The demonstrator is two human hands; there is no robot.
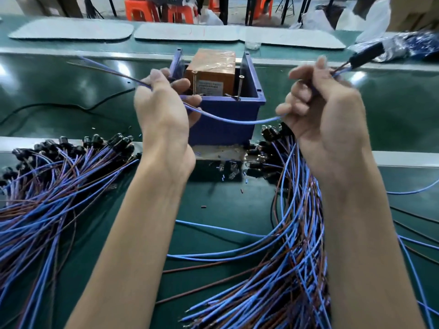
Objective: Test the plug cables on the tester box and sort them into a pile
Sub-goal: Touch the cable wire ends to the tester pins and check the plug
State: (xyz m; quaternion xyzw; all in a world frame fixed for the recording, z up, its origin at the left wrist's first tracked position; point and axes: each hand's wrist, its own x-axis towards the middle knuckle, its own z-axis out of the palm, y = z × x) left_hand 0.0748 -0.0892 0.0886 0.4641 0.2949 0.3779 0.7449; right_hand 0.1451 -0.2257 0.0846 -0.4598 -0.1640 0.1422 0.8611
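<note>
The left hand (164, 108) pinches one cable (237, 121) towards its wire end. The right hand (325, 115) curls round it near the black plug (367, 55), stretching it above the blue tester box (228, 131), probably ready for the contacts. A left pile (59, 186) and a right pile (299, 233) flank the box on the counter (225, 210), likely keeping tested apart from untested.

The tester box (228, 115) is showing deep blue walls around an orange-brown block (211, 67). The raised cable (237, 121) is showing pale blue. The left pile (52, 186) and the right pile (294, 245) are mixing blue and brown wires tipped with black plugs (95, 140). The table (59, 86) is gleaming dark green, and the stools (140, 10) behind are glowing orange.
</note>
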